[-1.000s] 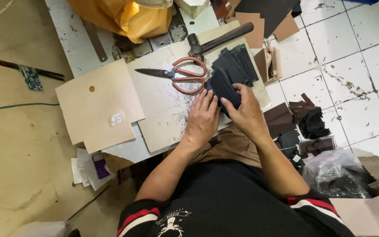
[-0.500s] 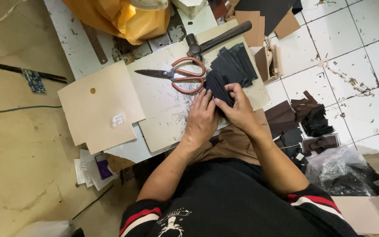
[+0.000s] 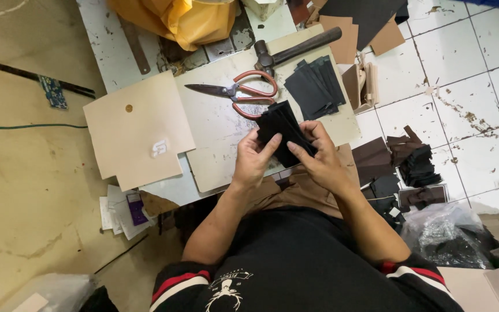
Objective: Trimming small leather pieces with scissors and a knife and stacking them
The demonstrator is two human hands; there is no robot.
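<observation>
Holding: left hand (image 3: 253,160) and right hand (image 3: 319,162) both clenched on a small stack of black pieces (image 3: 281,130), fingers (image 3: 270,145) pinching its lower edge.
Change: stack lifted nearer the body than a second ago, clear of the scissors (image 3: 239,92).
Tabletop (image 3: 215,124): pale board; hammer (image 3: 295,49), second black stack (image 3: 314,86).
Room: white tiled floor (image 3: 469,75), dark scraps (image 3: 414,159).

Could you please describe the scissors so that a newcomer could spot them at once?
On the pale worn board before the person, just beyond the left hand, lie the scissors. Their red-orange looped handles set them apart from the dark-handled hammer beside them.
</observation>
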